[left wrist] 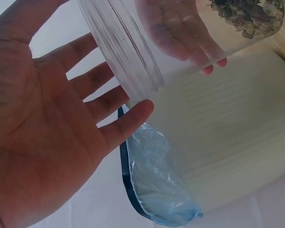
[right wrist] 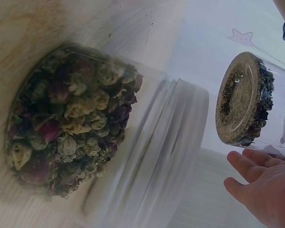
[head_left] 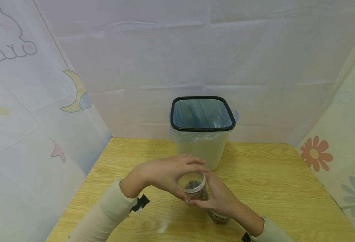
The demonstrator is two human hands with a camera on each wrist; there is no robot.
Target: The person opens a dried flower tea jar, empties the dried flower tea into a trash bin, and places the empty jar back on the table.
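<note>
Off the table, between my two hands, is a clear plastic jar (head_left: 197, 195) partly filled with dried flower buds. My left hand (head_left: 165, 173) grips its ringed top end (left wrist: 126, 52), thumb and fingers spread around it. Whether that end is a lid or the bare neck I cannot tell. Lower down, my right hand (head_left: 221, 197) holds the jar's side, and its fingers show through the clear wall in the left wrist view. A second lidded jar (right wrist: 80, 118) with dried rosebuds and pale blossoms stands on the table, partly hidden under my right hand in the head view.
A pale waste bin (head_left: 203, 148) with a black rim (head_left: 201, 129) and a blue bag (head_left: 200, 112) stands just beyond my hands. The wood-grain table (head_left: 135, 154) meets a cloth-covered wall (head_left: 153, 67) at the back; printed cloth hangs at both sides.
</note>
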